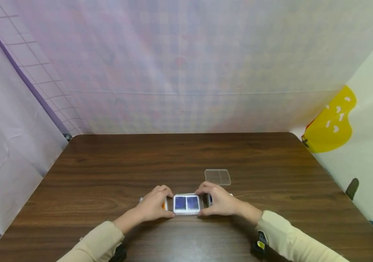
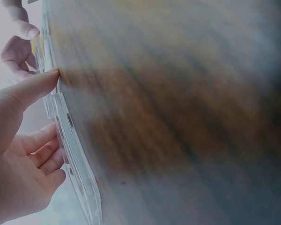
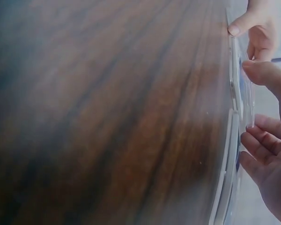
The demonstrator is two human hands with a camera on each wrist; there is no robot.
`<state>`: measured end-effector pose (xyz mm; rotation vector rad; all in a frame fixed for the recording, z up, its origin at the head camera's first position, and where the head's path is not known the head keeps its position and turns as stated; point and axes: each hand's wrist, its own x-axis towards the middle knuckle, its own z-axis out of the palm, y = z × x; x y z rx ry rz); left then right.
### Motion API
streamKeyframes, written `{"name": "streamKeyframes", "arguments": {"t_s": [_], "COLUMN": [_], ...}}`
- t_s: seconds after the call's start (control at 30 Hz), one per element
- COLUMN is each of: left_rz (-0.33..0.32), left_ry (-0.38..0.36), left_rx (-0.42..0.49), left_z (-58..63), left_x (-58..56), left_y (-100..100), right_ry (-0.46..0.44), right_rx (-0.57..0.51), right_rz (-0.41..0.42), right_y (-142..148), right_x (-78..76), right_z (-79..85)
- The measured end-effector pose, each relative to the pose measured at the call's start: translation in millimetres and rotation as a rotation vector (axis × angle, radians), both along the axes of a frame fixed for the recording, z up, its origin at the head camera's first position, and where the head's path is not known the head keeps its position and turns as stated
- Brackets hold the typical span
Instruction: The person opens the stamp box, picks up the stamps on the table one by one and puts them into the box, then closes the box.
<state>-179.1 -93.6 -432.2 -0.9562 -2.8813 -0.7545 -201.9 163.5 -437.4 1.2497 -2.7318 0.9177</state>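
In the head view a small white-framed case (image 1: 187, 204) with two dark blue panels lies on the table between my hands. A thin clear lid (image 3: 250, 104) sits at its top face in the right wrist view; whether it is seated cannot be told. My left hand (image 1: 154, 205) grips the lid's left end, thumb at the near corner and index finger at the far one. My right hand (image 1: 220, 201) pinches the right end the same way. Beneath the left hand shows part of a second case (image 1: 164, 205) with orange in it. Another case (image 1: 209, 199) is mostly hidden under the right hand.
A loose clear lid (image 1: 217, 177) lies flat behind the right hand. The brown wood-grain table (image 1: 124, 156) has rounded far corners. Patterned curtains (image 1: 180, 65) hang behind and at the sides.
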Motion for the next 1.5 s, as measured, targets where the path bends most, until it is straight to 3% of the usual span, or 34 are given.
{"name": "streamKeyframes", "arguments": {"t_s": [0.7, 1.1, 1.3, 1.5], "left_rz": [-0.023, -0.080, -0.109, -0.089], "left_ry": [-0.006, -0.019, -0.074, -0.112], "left_rx": [0.016, -0.029, -0.063, -0.064], "left_z": [1.3, 7.9, 15.4, 21.6], "left_x": [-0.9, -6.1, -13.5, -17.8], "left_y": [2, 0, 2, 27], "right_ry": [-0.011, 0.038, 0.015, -0.011], "right_rx": [0.110, 0.196, 0.072, -0.128], "right_rz": [-0.008, -0.007, -0.053, -0.151], "right_y": [-8, -14, -2, 40], "right_x": [-0.5, -0.6, -10.9, -37.6], "right_z": [2.0, 9.1, 15.7, 16.3]}}
